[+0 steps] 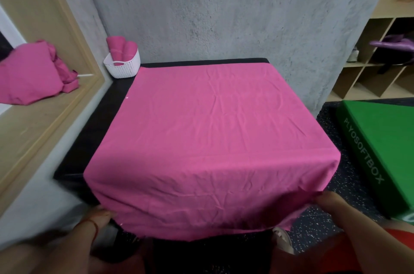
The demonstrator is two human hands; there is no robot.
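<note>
The cloth (pixel 212 128) lies spread flat over the box (pixel 94 121), near edge overhanging. Left hand (pixel 98 217) at 7 o'clock and right hand (pixel 331 204) at 5 o'clock pinch its near corners, likely to hold it taut.

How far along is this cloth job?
Done: two rolled cloths stand in the white basket. In hand: the pink cloth lies spread over the black block, left hand and right hand holding its near edge. Remaining: no fold yet; the pink pile sits untouched.
</note>
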